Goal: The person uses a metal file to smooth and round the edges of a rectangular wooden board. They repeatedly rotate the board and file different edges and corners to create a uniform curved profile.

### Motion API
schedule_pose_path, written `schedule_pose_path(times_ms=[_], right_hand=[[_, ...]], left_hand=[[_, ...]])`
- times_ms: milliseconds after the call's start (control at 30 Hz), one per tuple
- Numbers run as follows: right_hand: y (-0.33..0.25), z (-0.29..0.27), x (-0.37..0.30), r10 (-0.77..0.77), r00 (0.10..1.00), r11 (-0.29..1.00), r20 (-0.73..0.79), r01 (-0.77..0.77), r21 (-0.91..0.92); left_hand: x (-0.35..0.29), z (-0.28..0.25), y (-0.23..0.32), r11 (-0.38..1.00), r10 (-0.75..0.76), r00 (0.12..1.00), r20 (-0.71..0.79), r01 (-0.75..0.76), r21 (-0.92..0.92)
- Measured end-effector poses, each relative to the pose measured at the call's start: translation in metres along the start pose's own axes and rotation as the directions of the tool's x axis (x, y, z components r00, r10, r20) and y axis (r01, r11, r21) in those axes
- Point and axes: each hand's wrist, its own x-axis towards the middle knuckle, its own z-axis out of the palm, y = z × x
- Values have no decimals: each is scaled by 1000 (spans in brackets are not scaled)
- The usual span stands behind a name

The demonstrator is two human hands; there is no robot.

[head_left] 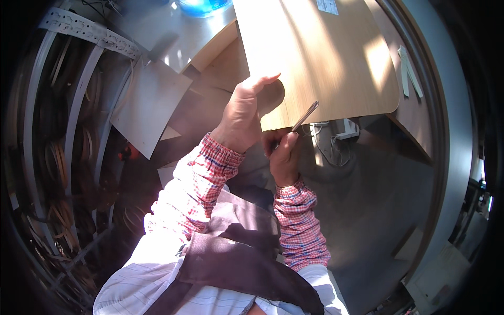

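Observation:
A light wood-coloured board (325,68) with rounded corners lies in front of me, partly in sunlight. My left hand (242,115) is at its near left edge, one digit stretched over the top, the other fingers mostly hidden; it appears to grip the edge. A dark rounded patch, perhaps shadow, lies beside that hand. Just below the board's near edge, my right hand (283,156) is closed around a slim metal tool (305,115). The tool points up and to the right over the board's edge; its exact kind is unclear.
To the left stands a metal rack (86,79) with several coils of strip. Pale panels (149,107) lean beside it. A white power strip (347,130) with cables sits below the board. Narrow pale strips (409,73) lie at right. Something blue (205,6) is at the top.

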Motion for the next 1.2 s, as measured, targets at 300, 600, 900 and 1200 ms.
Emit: schedule_pose_path(times_ms=[300,600,900,1200], right_hand=[[8,18,-6,-90,992,993,-88,83,-84],[1,10,1,-233,970,954,68,242,-176],[-2,-2,3,-160,979,959,122,184,-215],[34,11,-17,-106,993,949,45,114,-294]], left_hand=[[1,17,-5,988,115,993,25,-117,98],[2,13,-10,933,252,966,48,-256,254],[2,13,-3,948,176,983,57,-185,260],[2,23,-4,961,165,986,-5,-160,225]])
